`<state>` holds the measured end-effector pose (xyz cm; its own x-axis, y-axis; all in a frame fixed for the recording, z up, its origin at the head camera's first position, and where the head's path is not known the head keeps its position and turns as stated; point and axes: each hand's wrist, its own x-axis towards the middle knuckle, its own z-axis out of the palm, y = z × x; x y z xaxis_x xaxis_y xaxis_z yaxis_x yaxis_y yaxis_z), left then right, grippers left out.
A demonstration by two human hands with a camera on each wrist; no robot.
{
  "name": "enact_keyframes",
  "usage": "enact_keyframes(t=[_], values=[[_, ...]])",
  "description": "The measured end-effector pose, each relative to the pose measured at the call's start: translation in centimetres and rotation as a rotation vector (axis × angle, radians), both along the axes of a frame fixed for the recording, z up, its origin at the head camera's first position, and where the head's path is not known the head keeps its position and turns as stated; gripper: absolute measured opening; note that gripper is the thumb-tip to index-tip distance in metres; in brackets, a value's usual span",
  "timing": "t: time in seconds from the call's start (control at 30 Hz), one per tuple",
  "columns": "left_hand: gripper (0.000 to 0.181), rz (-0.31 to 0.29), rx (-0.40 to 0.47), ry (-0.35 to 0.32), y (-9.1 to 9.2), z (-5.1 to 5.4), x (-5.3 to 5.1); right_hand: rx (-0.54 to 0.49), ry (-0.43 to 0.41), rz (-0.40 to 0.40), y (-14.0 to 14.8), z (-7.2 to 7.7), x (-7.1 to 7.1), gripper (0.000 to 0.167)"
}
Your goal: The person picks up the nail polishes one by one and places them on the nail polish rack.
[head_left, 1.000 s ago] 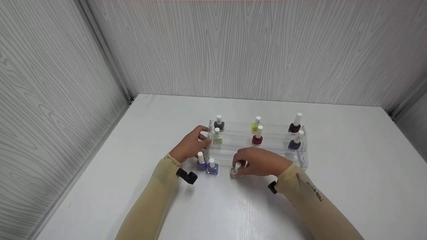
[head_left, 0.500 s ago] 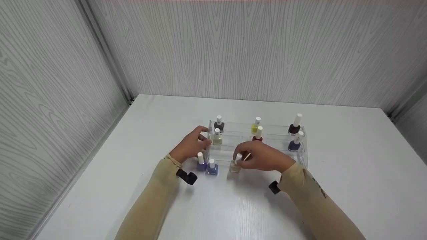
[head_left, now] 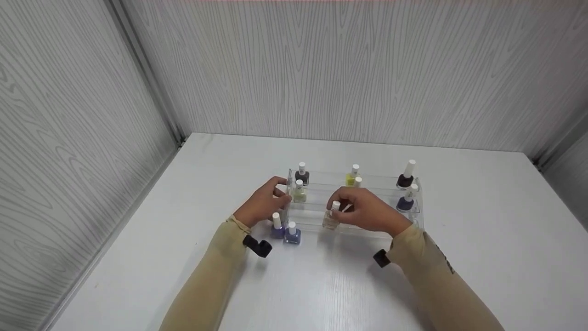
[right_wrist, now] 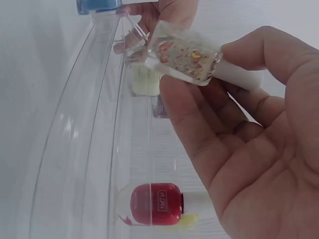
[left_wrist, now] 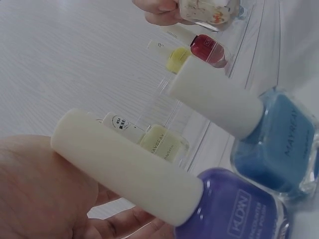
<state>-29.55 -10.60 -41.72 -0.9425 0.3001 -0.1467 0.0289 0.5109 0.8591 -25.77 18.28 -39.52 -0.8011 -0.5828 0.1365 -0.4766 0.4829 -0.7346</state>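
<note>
My right hand (head_left: 367, 209) pinches a clear nail polish bottle (right_wrist: 182, 56) with orange glitter flakes and a white cap. In the head view this bottle hangs just over the front tier of a clear stepped rack (head_left: 317, 216), slightly tilted. My left hand (head_left: 266, 200) grips the left end of the rack between thumb and fingers. By that wrist, a purple nail polish bottle (left_wrist: 229, 206) and a blue nail polish bottle (left_wrist: 279, 144) stand upright on the table, in front of the rack's left corner.
Back tier: a dark grey bottle (head_left: 302, 177), a yellow bottle (head_left: 351, 179) and a dark maroon bottle (head_left: 405, 180). Middle tier: a pale yellow-green bottle (head_left: 299, 195), a red bottle (right_wrist: 157, 204) and a dark blue bottle (head_left: 405, 203). Wood-grain panels (head_left: 321, 69) stand behind and left.
My right hand has lifted the glitter nail polish bottle off the table and carried it forward and slightly right, over the front tier. The left hand stays at the rack's end.
</note>
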Motion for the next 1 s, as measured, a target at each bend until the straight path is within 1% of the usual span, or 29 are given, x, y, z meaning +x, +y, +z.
enact_keyframes(t=[0.1, 0.23, 0.33, 0.5, 0.63, 0.83, 1.0], values=[[0.05, -0.006, 0.005, 0.002, 0.0, -0.07, 0.1, 0.062, 0.032, 0.007, 0.09, 0.11, 0.2, 0.012], [0.049, -0.016, 0.014, 0.008, 0.17, -0.02, 0.16, 0.152, 0.066, -0.016, 0.22, 0.44, 0.48, 0.017], [0.049, -0.018, 0.02, 0.004, 0.24, 0.01, 0.16, 0.174, 0.071, -0.026, 0.33, 0.53, 0.6, 0.019], [0.051, -0.007, 0.024, -0.029, 0.27, 0.06, 0.33, 0.145, 0.078, -0.023, 0.41, 0.4, 0.7, 0.018], [0.051, -0.01, 0.036, -0.038, 0.48, 0.09, 0.23, 0.125, 0.095, -0.045, 0.5, 0.43, 0.74, 0.016], [0.049, -0.005, 0.032, -0.025, 0.4, 0.12, -0.22, 0.09, 0.138, -0.086, 0.49, 0.54, 0.49, 0.014], [0.049, -0.006, 0.038, -0.02, -0.1, -0.13, -0.33, 0.02, 0.155, -0.105, 0.15, 0.78, 0.35, 0.017]])
